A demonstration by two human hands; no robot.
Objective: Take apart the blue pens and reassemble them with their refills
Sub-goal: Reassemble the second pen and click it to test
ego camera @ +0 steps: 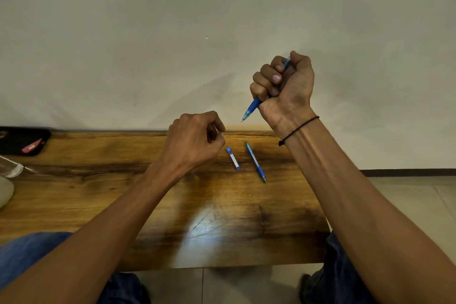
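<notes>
My right hand (286, 84) is raised above the wooden table (103, 195) and grips a blue pen (254, 106) in a fist, tip pointing down and to the left. My left hand (195, 140) hovers over the table with its fingers curled and thumb meeting forefinger; I cannot tell whether it pinches anything. A second blue pen (256, 163) lies flat on the table. Just left of it lies a small blue and white refill case (233, 158).
A black pouch with a red item (24, 142) sits at the table's far left corner. A clear object (12, 168) and a pale rounded object (5, 191) lie at the left edge. A plain wall stands behind the table; tiled floor shows to the right.
</notes>
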